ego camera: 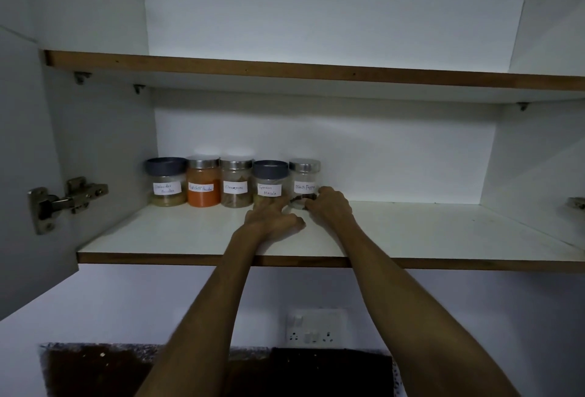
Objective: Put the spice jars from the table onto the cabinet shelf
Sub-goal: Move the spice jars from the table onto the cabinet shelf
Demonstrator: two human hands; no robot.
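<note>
Black Pepper jar (304, 178), last in a row of five labelled jars on the cabinet shelf (411, 232), with both hands at its base. Right hand (330, 206) grips its lower side; left hand (273, 220), fingers spread, touches the Garam Masala jar (270, 181) beside it.
</note>
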